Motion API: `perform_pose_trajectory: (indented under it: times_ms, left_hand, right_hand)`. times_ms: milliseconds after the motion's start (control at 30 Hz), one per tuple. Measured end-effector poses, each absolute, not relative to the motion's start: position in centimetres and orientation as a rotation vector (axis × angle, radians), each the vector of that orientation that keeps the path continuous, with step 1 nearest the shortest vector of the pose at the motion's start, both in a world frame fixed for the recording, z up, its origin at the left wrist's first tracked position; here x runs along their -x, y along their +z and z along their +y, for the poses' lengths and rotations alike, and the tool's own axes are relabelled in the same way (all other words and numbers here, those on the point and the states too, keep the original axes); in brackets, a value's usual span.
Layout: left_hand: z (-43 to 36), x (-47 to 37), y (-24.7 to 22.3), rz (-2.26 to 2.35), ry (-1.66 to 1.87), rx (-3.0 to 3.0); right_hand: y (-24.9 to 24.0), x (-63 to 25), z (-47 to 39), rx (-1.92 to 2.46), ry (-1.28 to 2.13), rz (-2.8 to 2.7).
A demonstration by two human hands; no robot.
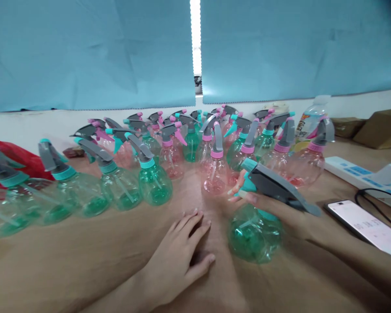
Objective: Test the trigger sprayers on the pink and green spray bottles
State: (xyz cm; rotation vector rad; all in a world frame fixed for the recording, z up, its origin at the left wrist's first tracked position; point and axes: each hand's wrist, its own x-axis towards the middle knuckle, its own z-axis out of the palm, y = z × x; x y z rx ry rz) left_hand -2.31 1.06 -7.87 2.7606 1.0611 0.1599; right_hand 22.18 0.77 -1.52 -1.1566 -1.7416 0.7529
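Head view: the right hand [278, 206] is closed around the neck of a round transparent green plastic spray bottle [252, 243], which has a grey spray head and a turquoise nozzle. This bottle is at the right front of the brown wood-toned desk [94, 256]; whether its base touches the surface cannot be determined. The left hand [179, 248] is open and empty, palm down on the desk, fingers spread, beside the gripped bottle and apart from it. To the left stands a row of transparent green bottles with turquoise collars [154, 184]. Ahead is a cluster of mixed units, including a transparent pink bottle with a pink collar [214, 176]. Right of the gripped bottle lies a black-edged smartphone with a lit screen [366, 224], near a white and blue power strip [355, 171]
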Motion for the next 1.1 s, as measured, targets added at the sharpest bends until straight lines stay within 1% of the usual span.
perform_pose_trajectory:
  times_ms: [133,300,567,667,900,1100]
  left_hand:
    - [1.05,2.39,-7.88,1.064,0.211,-2.759]
    - [1.11,2.31,-7.86,1.063,0.193,-2.763]
    - [1.07,2.33,-7.89,1.062,0.207,-2.773]
    - [1.02,2.44,-8.05,1.047,0.229,-2.782]
    - [1.03,2.52,-8.26,1.075,0.207,-2.769]
    - [1.19,2.49,-8.37,1.035,0.271,-2.775]
  right_hand:
    - [-1.27,-22.14,0.41,1.156,0.809,-1.716]
    - [-1.42,-21.96,0.24,1.126,0.890,-1.656]
    - [-1.35,-21.59,0.87,0.909,0.977,-1.635]
    - [-1.08,-21.49,0.72,0.953,1.026,-1.632]
    - [-0.93,-21.46,0.51,1.089,1.008,-1.608]
    - [-0.71,-21.33,0.55,1.152,1.034,-1.570]
